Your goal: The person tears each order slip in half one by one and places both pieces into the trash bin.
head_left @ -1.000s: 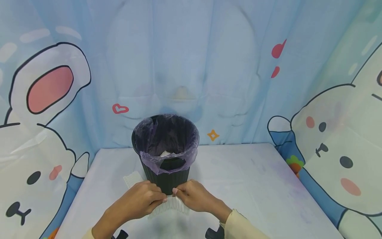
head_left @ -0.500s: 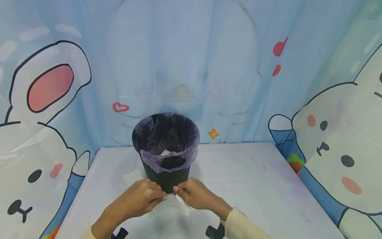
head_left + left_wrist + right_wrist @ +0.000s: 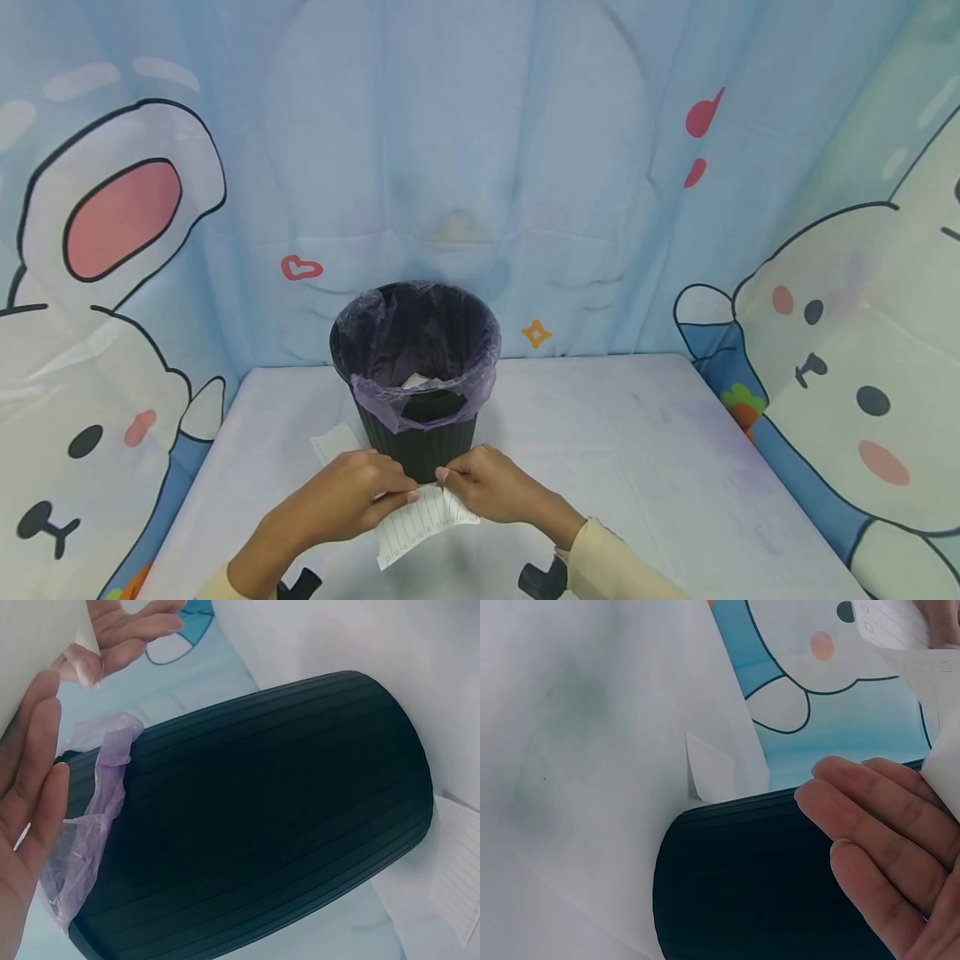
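Observation:
My left hand (image 3: 352, 496) and right hand (image 3: 498, 492) pinch the upper edge of a white lined sheet of paper (image 3: 420, 525) between thumbs and fingers. Small boxes run along the sheet's lower edge. Its left part hangs lower than its right, and a split seems to show near the right thumb. In the right wrist view the paper (image 3: 889, 622) shows a notch between two parts. Both hands are in front of a black ribbed bin (image 3: 420, 450), lined with a purple plastic bag (image 3: 468, 404). The bin hides part of the right wrist view's background.
Another lined sheet (image 3: 335, 442) lies on the white tabletop (image 3: 600, 467), left of the bin. White scraps (image 3: 416, 382) lie inside the bin. A blue cartoon curtain (image 3: 585, 167) hangs behind. Black camera mounts (image 3: 543, 579) show below the wrists.
The paper's left part has swung down and toward me, so its lower edge slants and more lines show. The hands have barely moved; the bin stays put.

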`<state>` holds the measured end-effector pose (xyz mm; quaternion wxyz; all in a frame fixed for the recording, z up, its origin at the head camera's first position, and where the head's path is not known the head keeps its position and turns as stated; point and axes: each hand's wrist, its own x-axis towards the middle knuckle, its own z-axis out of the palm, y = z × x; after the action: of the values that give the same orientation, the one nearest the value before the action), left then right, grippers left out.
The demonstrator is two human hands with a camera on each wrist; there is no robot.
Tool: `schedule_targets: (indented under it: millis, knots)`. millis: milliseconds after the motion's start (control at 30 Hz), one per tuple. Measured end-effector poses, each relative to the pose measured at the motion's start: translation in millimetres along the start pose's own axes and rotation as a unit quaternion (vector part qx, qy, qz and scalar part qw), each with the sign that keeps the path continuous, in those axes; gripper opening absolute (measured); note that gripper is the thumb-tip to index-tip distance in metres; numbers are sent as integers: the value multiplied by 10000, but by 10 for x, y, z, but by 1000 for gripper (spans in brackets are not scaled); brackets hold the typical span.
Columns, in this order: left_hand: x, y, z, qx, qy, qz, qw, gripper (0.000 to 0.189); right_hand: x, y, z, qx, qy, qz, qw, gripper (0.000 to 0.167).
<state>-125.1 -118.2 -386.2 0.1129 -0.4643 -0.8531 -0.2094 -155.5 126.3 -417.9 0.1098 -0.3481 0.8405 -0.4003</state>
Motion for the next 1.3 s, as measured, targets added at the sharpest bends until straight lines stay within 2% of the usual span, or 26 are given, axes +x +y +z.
schedule_targets:
  millis: [100, 267, 733, 1300]
  knots:
    - [8, 10, -18, -199, -151, -129, 9996, 8, -3, -2, 1, -33, -10, -67, 10000, 40]
    - [13, 14, -33, -355, -132, -61, 9993, 9, -11, -5, -3, -117, -11, -172, 9998, 39]
    - [-11, 6, -48, -378, -107, -88, 9992, 9, -10, 2, -4, -256, -21, -111, 9996, 37]
    - [-3, 47, -103, -393, -61, -104, 9992, 11, -10, 12, 6, -374, -67, 157, 9992, 30]
